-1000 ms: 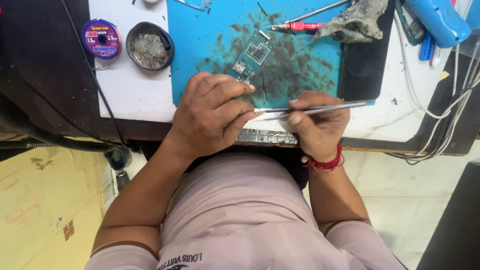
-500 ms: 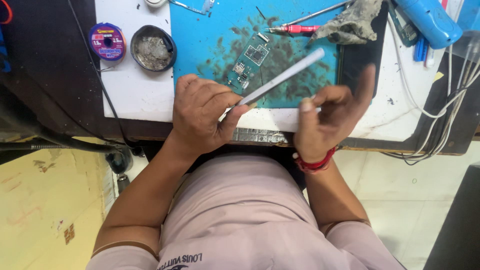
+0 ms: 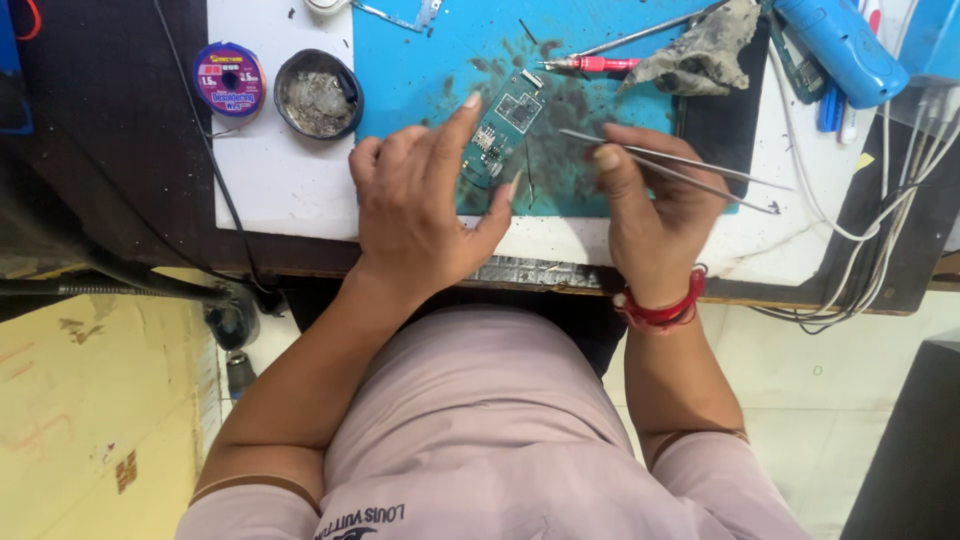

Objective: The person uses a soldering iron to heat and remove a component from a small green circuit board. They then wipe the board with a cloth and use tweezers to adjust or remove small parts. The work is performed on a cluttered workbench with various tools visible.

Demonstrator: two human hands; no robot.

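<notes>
On the blue work mat (image 3: 430, 60), just left of its middle, lies a narrow green circuit board (image 3: 503, 130), tilted with its far end leaning right; small dark chips and pale contacts dot its face. The left hand (image 3: 425, 215) rests on it with fingers spread apart: the forefinger tip lies beside the board's far left edge and the thumb comes up at its near end, so the board sits between them. The right hand (image 3: 650, 215) is closed on a pair of thin steel tweezers (image 3: 670, 165), pinched between thumb and fingers, the points aimed left toward the board and near it, the long legs trailing off to the right. A red thread bracelet (image 3: 660, 308) circles that wrist.

Dark, sooty stains smear the mat around the board. Farther away lie a red-handled probe (image 3: 600, 64) and a crumpled, grimy grey rag (image 3: 700, 55). To the far right sits a glossy blue plastic tool (image 3: 835, 45), with white cables (image 3: 880, 200) looping down the right edge. Left of the mat, on the white table (image 3: 270, 190), stand a round black tin of dull grey residue (image 3: 317, 93) and a small spool with a round purple label (image 3: 229, 80). The table's near edge is dark and worn; below it, the floor shows yellowish at left and pale tile at right.
</notes>
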